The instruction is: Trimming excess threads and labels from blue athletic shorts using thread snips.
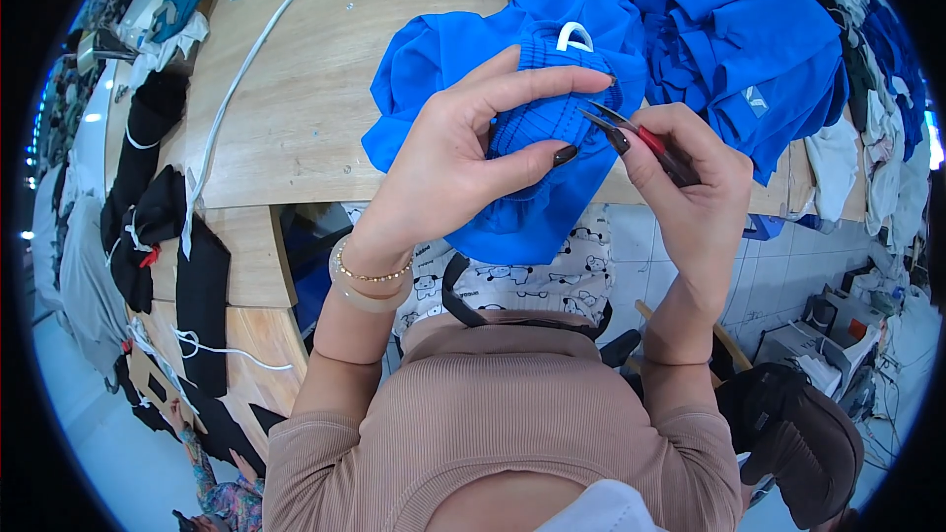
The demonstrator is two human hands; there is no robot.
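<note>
Across the upper part of the view we see a pale wooden table [296, 89], its near edge facing the person. On its right side we find a heap of blue cloth [729, 39], folded and crumpled. Just left of that heap lies a blue garment [429, 59], partly on the table and partly hanging over its near edge, above a white printed cloth [581, 281] at the person's waist. We see the left hand [443, 153] grasping this garment from the left, thumb nearer the body and index finger reaching across the far side; its other fingers are mostly hidden. The right hand [702, 177], just beside the garment's right side, has its fingers closed around a tool. Between the left thumb and index finger we see the garment's gathered band [540, 118]. The slim pointed tool [652, 141], red and dark, aims its tips at this band; we cannot tell whether they touch. Just beyond the left index finger stands a small white loop [587, 39].
</note>
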